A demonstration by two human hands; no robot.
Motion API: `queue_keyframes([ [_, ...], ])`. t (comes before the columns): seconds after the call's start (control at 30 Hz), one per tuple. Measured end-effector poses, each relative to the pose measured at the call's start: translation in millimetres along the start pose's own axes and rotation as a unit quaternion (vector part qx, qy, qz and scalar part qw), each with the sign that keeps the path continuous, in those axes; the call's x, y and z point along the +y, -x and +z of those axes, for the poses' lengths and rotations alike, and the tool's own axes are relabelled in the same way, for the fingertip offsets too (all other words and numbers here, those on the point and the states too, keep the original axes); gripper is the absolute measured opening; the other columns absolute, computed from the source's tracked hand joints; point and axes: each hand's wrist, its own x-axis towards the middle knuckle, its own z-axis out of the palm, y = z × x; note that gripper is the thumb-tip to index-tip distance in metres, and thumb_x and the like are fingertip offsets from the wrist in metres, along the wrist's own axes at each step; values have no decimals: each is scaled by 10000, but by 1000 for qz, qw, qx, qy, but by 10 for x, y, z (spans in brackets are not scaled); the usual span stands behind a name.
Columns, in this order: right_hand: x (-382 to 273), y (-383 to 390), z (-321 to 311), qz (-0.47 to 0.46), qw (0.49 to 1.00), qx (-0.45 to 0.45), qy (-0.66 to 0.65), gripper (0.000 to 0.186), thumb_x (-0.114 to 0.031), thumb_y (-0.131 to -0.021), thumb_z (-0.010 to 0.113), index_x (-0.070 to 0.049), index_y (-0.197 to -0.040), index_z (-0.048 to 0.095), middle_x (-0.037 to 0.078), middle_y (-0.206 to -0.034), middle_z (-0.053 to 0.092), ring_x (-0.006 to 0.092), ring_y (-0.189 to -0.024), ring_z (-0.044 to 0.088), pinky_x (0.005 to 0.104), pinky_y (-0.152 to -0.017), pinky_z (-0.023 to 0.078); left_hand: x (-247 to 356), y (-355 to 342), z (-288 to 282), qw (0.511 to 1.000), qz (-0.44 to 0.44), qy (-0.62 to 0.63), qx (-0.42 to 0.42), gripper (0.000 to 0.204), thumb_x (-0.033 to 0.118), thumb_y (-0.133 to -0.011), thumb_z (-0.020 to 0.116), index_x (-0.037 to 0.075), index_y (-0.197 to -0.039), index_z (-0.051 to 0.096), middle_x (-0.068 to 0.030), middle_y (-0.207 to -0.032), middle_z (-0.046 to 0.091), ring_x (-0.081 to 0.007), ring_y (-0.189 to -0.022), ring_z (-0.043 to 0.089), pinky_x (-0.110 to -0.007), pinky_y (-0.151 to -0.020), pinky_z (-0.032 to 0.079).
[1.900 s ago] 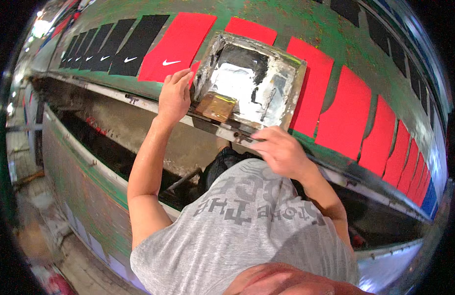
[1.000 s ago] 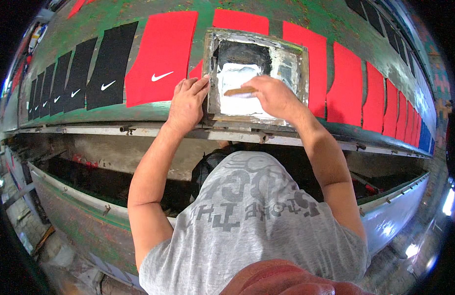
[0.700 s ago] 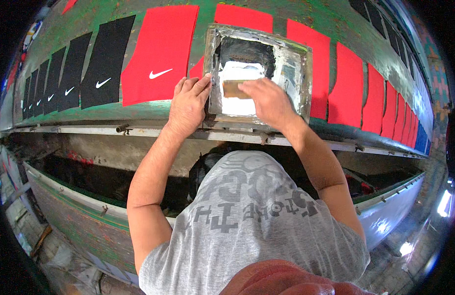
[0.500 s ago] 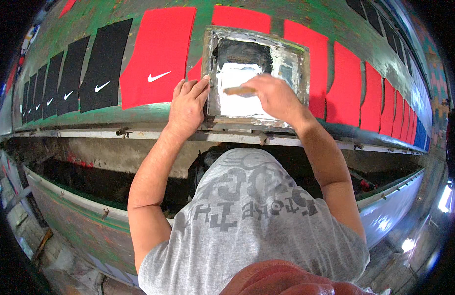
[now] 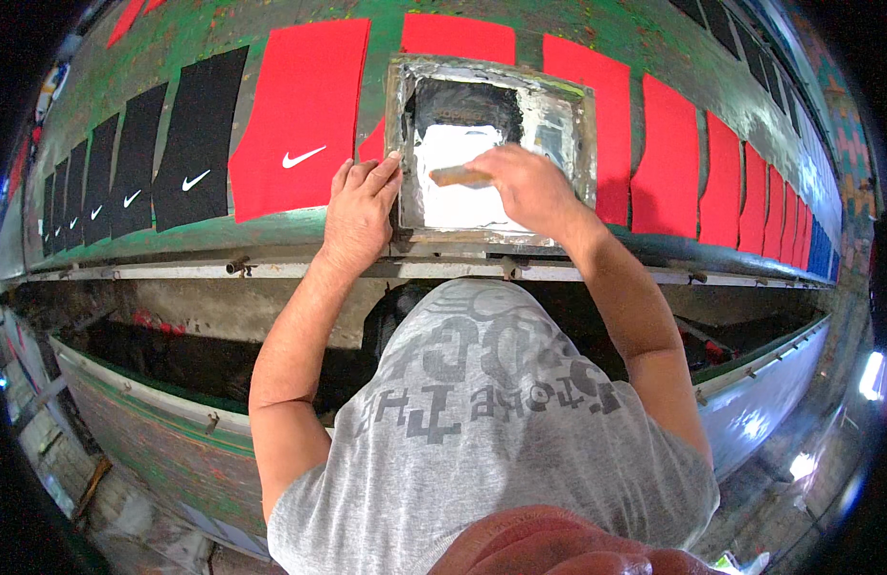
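Note:
A screen printing frame (image 5: 586, 144) lies flat on the green table, over a red fabric piece that it partly hides. At its left edge my left hand (image 5: 360, 206) grips the rim, thumb side against the frame and fingers pointing away from me. My right hand (image 5: 534, 187) is closed around a wooden-looking squeegee (image 5: 460, 176), held over the screen; slight blur softens the hand. White ink (image 5: 453, 209) covers the near part of the mesh, and a black area (image 5: 467, 101) shows beyond it. The squeegee's lower edge is hard to make out.
Left of the frame lies a red fabric piece (image 5: 304, 96) with a white swoosh-shaped print, then several black pieces (image 5: 202, 144) printed likewise. Several red pieces (image 5: 666, 158) line the right side. A metal rail (image 5: 309, 271) runs along the table's near edge, before my body.
The whole view has shifted slightly, so the frame and fabric appear a little further left. My left hand stays on the frame and my right hand keeps the squeegee at nearly the same spot.

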Motion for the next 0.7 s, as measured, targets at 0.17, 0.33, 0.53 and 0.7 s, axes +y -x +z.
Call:
queue_keyframes([
  [0.17,198,-339,18,-11,1000,13,21,381,54,-940,667,-58,-1285,785,172,-1253,796,374,-1211,750,489,-1069,619,14,-5,-28,1000,-3,-6,-10,447,54,-910,674,6,-1345,763,-85,-1574,657,-320,-1352,630,-569,-1254,437],
  [0.33,373,-301,-65,-148,988,-45,-16,372,54,-936,653,-60,-1258,800,146,-1240,809,362,-1200,750,475,-1064,619,32,1,1,1000,-14,9,5,441,8,-909,676,-1,-1343,754,-91,-1577,663,-340,-1351,630,-583,-1233,452],
  [0.53,475,76,-157,-136,990,-44,6,368,-3,-898,684,-78,-1234,811,98,-1240,819,313,-1197,757,447,-1069,615,21,6,87,987,-77,137,44,369,6,-951,761,-2,-1320,769,-133,-1542,689,-363,-1306,665,-516,-1206,490],
  [0.7,-100,552,131,-66,997,33,33,441,26,-856,704,-43,-1284,784,121,-1244,787,326,-1155,753,448,-1049,615,139,-82,336,936,-189,262,141,466,28,-945,804,-16,-1404,736,-233,-1531,672,-404,-1450,622,-493,-1223,499],
])
